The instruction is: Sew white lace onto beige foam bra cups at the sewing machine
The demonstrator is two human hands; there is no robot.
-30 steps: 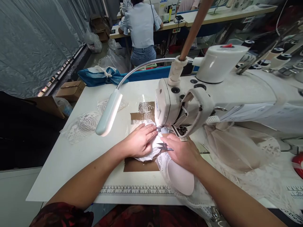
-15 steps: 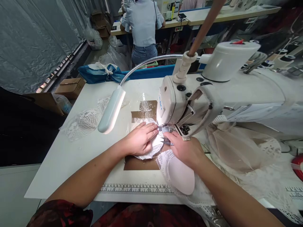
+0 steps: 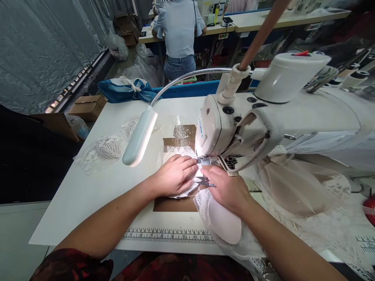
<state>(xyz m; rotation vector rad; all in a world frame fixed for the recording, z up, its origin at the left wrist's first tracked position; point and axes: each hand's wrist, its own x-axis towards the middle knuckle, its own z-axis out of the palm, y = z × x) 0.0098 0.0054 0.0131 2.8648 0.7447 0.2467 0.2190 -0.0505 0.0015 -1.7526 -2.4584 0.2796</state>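
White tabletop (image 3: 82, 195) | lace fabric (image 3: 182, 150) beneath flat, unclosed left grip (image 3: 175, 176) | right grip (image 3: 227, 188) clamped on snips (image 3: 207, 183)

Head-worn camera, one: from above the near edge of the worktop (image 3: 88, 195) we look forward and steeply down; the wearer's fingers (image 3: 186, 164) lie close, mid-frame, the sewing machine (image 3: 316, 111) close at right, a co-worker's back (image 3: 179, 37) farther off, top.

The lace (image 3: 202, 200) is openwork cloth, rough-textured beside the smooth, matt pad (image 3: 225, 223); the snips (image 3: 207, 182) look like dull metal; the sewing machine (image 3: 215, 121) wears a glossy white shell; the lamp neck (image 3: 190, 74) is shiny ribbed metal, the lamp head (image 3: 140, 136) smooth plastic.
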